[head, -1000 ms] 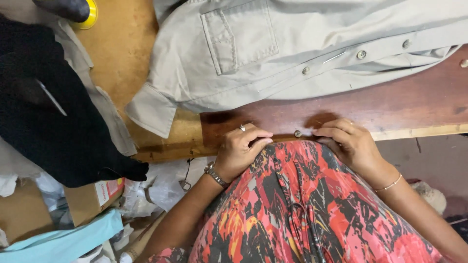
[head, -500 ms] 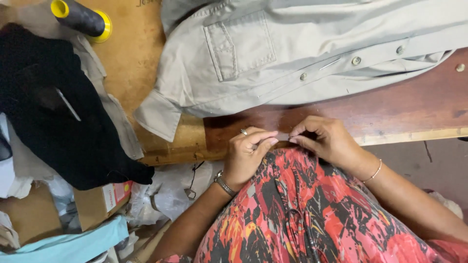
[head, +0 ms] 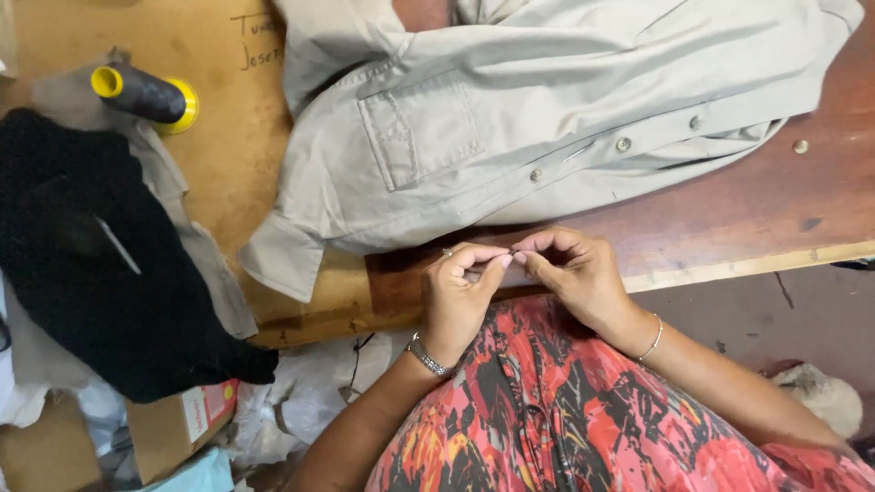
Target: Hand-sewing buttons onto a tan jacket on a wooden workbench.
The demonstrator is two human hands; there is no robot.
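Something very small, too small to identify, sits pinched between the fingertips of both hands at the near edge of the dark red-brown wooden table (head: 747, 219); the left hand (head: 456, 296) has its thumb and forefinger closed together at the tip, with a thin metallic sliver, possibly a needle, showing just beside its knuckles; the right hand (head: 574, 273) meets it from the other side, its fingers curled in and its fingertips touching those of the left; whether a thread runs between them cannot be told. A silver watch band (head: 427, 355) circles the left wrist and a thin silver bangle (head: 652, 339) the right; both forearms rest over a lap covered in red, black and orange patterned fabric (head: 556, 419).

Just beyond the hands lies a pale grey-beige cotton shirt (head: 547, 100), spread flat with its chest pocket facing up and 3 round buttons visible along the placket; 1 loose round button (head: 800, 146) lies on the bare wood near the shirt's right edge. To the left, on a lighter tan board (head: 228, 164), a dark thread spool with yellow ends (head: 146, 94) lies tilted on its side; a black cloth (head: 100, 264) is heaped below it over a beige one; crumpled white plastic and a small cardboard box (head: 173, 428) lie on the floor underneath.
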